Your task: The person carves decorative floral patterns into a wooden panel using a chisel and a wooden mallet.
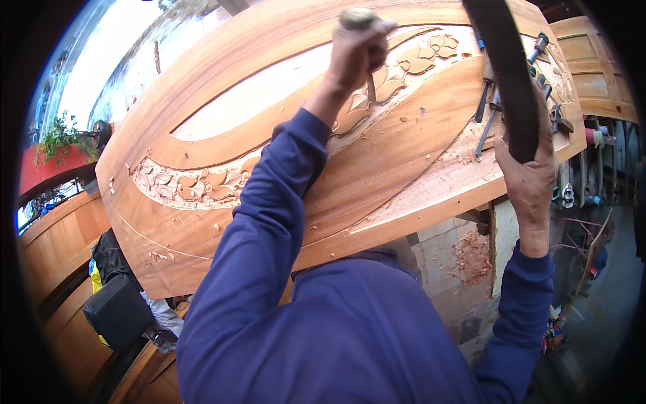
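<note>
My left hand [356, 57] is closed around an upright carving chisel [371, 87]. Its blurred butt shows above the fist, and its blade reaches down to the carved leaf band of a large wooden panel [397, 158]. Raised flowers and leaves [418, 59] run along that band. On the right, the fingers of my right hand [528, 182] wrap round a long, dark, heavy bar [508, 74], held upright with its top beyond the frame. It hides part of the panel and of the tools behind it.
Several loose chisels [482, 101] lie on the panel around the dark bar. Wood shavings [474, 256] litter the tiled floor below. A black case [119, 314] stands at the left, near a potted plant [60, 141]. More panelled wood [595, 64] is at the far right.
</note>
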{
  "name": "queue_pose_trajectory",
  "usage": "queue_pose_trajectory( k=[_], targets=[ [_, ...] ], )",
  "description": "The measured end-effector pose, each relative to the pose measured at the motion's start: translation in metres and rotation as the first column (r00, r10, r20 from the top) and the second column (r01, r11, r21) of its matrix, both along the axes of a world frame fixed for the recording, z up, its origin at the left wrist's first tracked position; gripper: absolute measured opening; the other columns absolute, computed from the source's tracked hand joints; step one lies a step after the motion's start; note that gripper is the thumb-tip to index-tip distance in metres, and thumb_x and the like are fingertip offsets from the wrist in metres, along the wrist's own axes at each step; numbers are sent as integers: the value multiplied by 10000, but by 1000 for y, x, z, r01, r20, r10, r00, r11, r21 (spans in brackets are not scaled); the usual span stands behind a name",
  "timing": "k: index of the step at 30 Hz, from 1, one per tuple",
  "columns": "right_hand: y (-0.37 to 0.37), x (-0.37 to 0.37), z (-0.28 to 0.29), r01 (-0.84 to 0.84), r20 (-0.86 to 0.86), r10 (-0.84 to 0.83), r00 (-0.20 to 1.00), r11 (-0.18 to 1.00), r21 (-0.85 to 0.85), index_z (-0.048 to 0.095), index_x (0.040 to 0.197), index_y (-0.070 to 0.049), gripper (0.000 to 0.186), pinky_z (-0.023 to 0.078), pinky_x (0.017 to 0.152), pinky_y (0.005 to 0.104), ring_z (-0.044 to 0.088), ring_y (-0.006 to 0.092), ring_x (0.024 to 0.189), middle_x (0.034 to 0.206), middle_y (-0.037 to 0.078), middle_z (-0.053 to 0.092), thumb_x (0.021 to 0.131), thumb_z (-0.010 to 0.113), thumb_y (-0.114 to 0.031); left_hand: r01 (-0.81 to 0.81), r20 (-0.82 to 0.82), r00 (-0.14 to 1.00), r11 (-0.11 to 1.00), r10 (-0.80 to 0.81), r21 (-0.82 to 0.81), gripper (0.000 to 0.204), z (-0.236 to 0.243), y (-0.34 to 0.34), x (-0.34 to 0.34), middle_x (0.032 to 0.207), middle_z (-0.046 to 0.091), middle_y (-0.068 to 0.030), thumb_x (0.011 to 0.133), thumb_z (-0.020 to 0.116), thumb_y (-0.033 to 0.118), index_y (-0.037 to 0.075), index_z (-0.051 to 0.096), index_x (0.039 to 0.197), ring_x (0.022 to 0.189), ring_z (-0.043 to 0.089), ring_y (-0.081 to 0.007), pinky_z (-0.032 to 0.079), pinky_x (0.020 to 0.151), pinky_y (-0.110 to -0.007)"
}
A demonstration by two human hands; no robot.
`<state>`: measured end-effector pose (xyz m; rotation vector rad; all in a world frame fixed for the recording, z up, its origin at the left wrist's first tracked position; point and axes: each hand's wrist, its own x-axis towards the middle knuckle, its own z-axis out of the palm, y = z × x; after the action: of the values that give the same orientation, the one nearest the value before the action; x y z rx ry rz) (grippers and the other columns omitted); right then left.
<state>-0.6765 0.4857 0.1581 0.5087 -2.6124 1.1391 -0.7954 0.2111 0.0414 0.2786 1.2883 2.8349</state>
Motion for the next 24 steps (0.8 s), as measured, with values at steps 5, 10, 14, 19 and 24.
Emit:
queue_pose_trajectory(
  k=[5,10,14,19,24],
  targets=[
    [25,15,1,184,175,-161,971,976,-121,401,1624,-146,812,537,938,266,639,84,965,1180,15,664,908,735,41,-107,-26,994,968,104,-228,221,17,21,19,553,420,62,984,699,66,54,601,786,410,305,-20,203,379,-237],
    [26,10,31,299,55,-296,954,951,-78,604,1401,-61,520,546,871,272,641,116,937,1102,42,683,910,760,10,-206,-97,977,949,188,-237,275,13,21,24,539,406,61,995,669,56,48,573,737,411,294,-23,208,381,-240],
    [28,-21,66,30,-244,-138,960,917,-397,663,1328,-84,433,590,842,318,696,172,942,1129,96,703,920,702,55,-288,-201,952,893,229,-345,232,6,29,30,544,429,46,964,694,2,33,586,761,415,328,-30,225,396,-255],
    [-20,-24,33,-147,-97,236,967,824,547,491,1574,-190,806,601,802,347,695,181,890,1102,48,691,849,668,114,-255,-239,954,904,179,-344,185,1,29,32,571,473,18,925,738,10,12,599,804,460,416,-60,283,406,-260],
    [-30,-21,28,-158,-88,201,976,921,356,497,1585,-256,906,584,846,388,694,253,917,1163,78,694,781,675,122,99,-25,994,977,-105,-191,140,8,20,30,587,414,45,879,682,-44,61,589,868,426,337,-65,226,402,-248]
  ],
)
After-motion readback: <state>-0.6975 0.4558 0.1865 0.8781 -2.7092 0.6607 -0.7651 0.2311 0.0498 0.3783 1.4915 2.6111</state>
